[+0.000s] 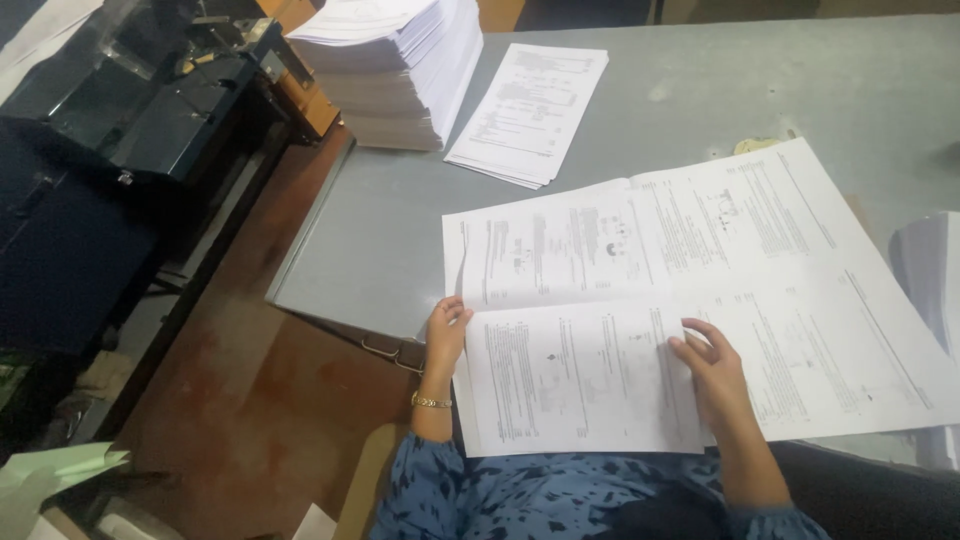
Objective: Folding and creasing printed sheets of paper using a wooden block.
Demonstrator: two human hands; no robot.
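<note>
A large printed sheet lies spread on the grey table, with its near part folded over into a smaller panel. My left hand grips the left edge of that folded panel, fingers curled over it. My right hand rests flat on the panel's right edge, fingers apart, pressing the paper down. A thin bracelet sits on my left wrist.
A tall stack of printed paper stands at the table's far left, with a thinner pile of sheets beside it. More white paper lies at the right edge. A black machine stands left, over a brown floor.
</note>
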